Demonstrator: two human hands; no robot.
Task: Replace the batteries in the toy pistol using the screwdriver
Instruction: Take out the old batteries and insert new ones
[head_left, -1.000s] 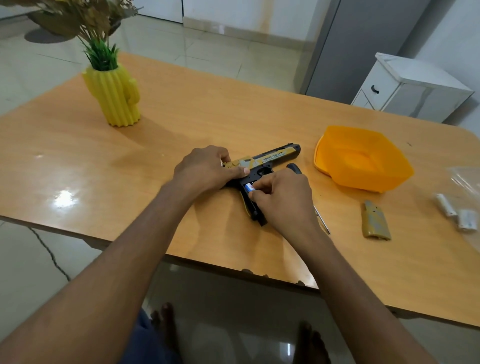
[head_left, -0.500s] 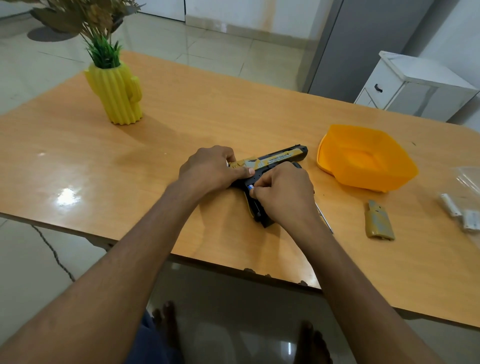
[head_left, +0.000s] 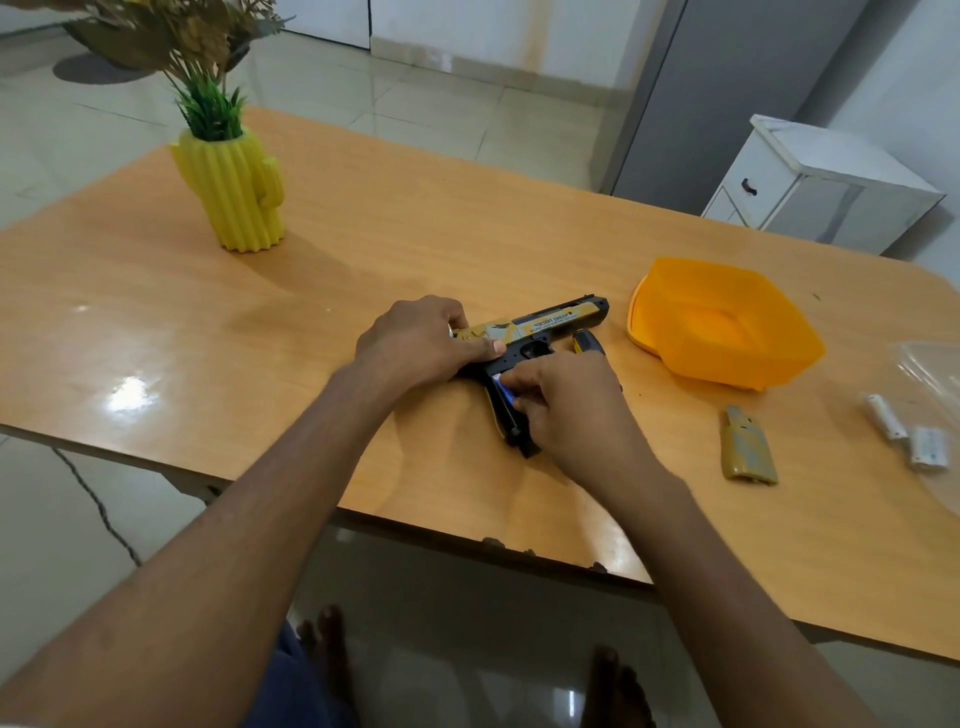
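The gold and black toy pistol (head_left: 550, 325) lies on its side on the wooden table (head_left: 363, 249), muzzle pointing right. My left hand (head_left: 415, 340) grips its rear end and holds it down. My right hand (head_left: 563, 402) covers the open grip and its fingertips pinch a blue and white battery (head_left: 503, 387) in the grip's compartment. The screwdriver's dark handle (head_left: 586, 340) pokes out just behind my right hand; its shaft is hidden. The gold battery cover (head_left: 748, 447) lies loose to the right. Two white batteries (head_left: 906, 428) lie near the right edge.
An orange plastic bowl (head_left: 727, 332) sits right of the pistol. A yellow cactus-shaped vase (head_left: 231, 195) with a plant stands at the far left. A clear plastic bag (head_left: 935, 374) lies at the right edge. A white cabinet (head_left: 821, 182) stands beyond the table.
My right hand's fingers have shifted slightly down along the grip with the battery. My left hand stays on the pistol's rear.
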